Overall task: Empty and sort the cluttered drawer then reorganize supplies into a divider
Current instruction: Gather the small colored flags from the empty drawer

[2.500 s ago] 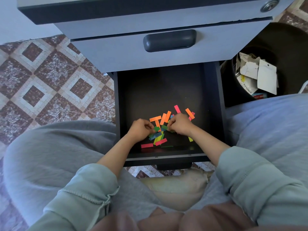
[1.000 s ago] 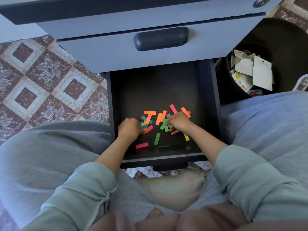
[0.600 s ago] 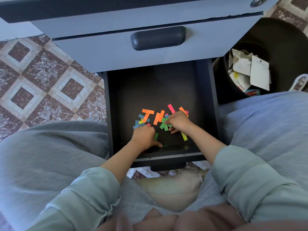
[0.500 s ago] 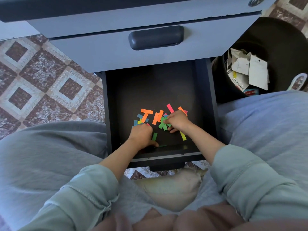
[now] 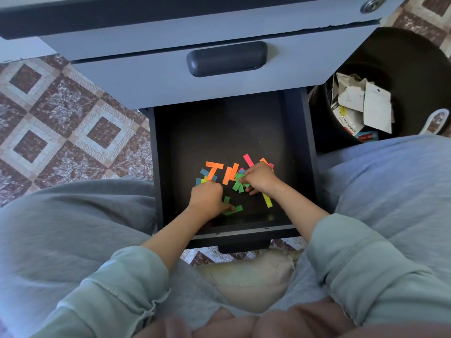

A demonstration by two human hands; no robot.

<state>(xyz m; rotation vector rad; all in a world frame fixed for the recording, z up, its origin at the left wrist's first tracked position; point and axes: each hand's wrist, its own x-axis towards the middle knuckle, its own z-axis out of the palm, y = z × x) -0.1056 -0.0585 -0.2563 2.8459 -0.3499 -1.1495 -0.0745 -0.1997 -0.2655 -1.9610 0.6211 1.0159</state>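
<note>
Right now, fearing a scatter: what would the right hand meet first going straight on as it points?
Probably the flat orange paper strips, just beyond the green paper strips the right hand pinches.

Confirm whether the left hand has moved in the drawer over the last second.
Yes. The left hand has slid toward the drawer front and slightly right, now touching a green strip there.

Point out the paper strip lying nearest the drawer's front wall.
The green strip that the left hand touches, lying almost crosswise. All other strips sit farther back; the yellow strip below the right hand is next nearest.
</note>
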